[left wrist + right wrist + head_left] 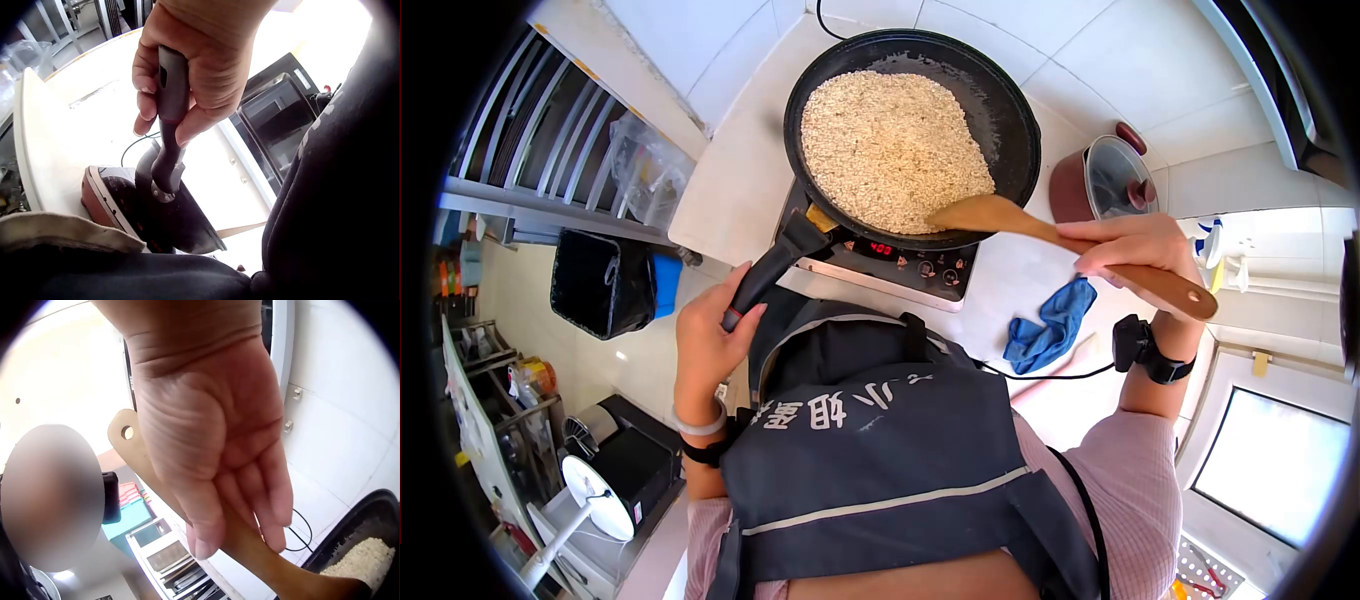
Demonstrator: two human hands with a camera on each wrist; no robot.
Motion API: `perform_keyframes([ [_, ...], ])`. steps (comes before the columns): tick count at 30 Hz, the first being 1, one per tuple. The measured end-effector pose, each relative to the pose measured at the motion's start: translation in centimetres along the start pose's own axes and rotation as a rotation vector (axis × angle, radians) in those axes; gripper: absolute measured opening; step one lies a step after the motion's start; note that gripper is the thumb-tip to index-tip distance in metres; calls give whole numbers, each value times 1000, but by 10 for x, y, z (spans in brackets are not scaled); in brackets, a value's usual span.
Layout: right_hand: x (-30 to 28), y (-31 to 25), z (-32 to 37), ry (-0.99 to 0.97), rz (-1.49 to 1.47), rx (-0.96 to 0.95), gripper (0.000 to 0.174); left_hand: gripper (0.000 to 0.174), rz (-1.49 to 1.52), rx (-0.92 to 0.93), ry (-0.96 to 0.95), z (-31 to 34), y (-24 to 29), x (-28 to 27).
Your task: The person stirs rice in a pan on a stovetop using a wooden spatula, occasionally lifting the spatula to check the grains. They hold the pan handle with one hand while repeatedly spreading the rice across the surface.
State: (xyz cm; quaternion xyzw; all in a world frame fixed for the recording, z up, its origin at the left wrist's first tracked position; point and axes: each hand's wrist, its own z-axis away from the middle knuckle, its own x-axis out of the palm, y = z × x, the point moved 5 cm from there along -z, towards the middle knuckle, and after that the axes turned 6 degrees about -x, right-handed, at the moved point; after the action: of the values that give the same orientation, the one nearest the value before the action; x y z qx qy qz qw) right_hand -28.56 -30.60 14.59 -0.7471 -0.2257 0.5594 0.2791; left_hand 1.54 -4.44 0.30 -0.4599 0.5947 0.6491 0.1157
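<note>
My left hand (708, 335) grips the black handle (765, 272) of a frying pan (1003, 120). In the left wrist view, the fingers and thumb of that left hand (215, 72) wrap the handle (173, 87). A broad mound of small pale grains (890, 150) covers much of the pan's bottom. My right hand (1135, 245) holds a wooden spatula (1010, 215) by its shaft, thumb on one side and fingers on the other. The spatula's blade lies at the near right edge of the grains, partly over the rim. Its holed end (123, 434) shows past the right hand (206, 431).
Under the pan is an induction cooker (900, 265) with a lit red display. A lidded dark-red pot (1070, 185) stands at the right by the tiled wall. A blue cloth (1052, 325) lies on the counter before it. A black-lined bin (600, 285) is at the left.
</note>
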Motion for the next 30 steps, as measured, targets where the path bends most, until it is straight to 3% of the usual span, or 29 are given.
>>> perform_keyframes([
  [2, 7, -1, -9, -68, -24, -36, 10, 50, 11, -1, 0, 1, 2, -1],
  [4, 19, 19, -19, -51, -10, -50, 10, 50, -11, -85, -53, 1, 1, -1],
  [7, 21, 41, -39, -20, 25, -97, 8, 51, -31, -56, -45, 1, 2, -1],
  [15, 13, 95, -50, 434, 88, 43, 13, 50, -42, -72, -48, 3, 3, -1],
  [17, 7, 94, -29, 712, 6, 271, 14, 50, -54, -80, -47, 2, 3, -1],
  [19, 3, 84, -9, 755, 34, 320, 17, 50, -50, -78, -42, 2, 4, -1],
  [21, -2, 77, 19, 995, 22, 418, 18, 51, -41, -82, -42, 2, 2, 0],
  [25, 6, 86, 40, 1064, 97, 547, 19, 51, -66, -61, -45, 1, 2, -2],
  [28, 23, 144, 36, 1271, -341, 504, 24, 51, -72, -86, -71, -2, 5, -4],
  [30, 33, 174, 15, 1290, -477, 498, 25, 51, -74, -62, -61, -3, 6, -5],
])
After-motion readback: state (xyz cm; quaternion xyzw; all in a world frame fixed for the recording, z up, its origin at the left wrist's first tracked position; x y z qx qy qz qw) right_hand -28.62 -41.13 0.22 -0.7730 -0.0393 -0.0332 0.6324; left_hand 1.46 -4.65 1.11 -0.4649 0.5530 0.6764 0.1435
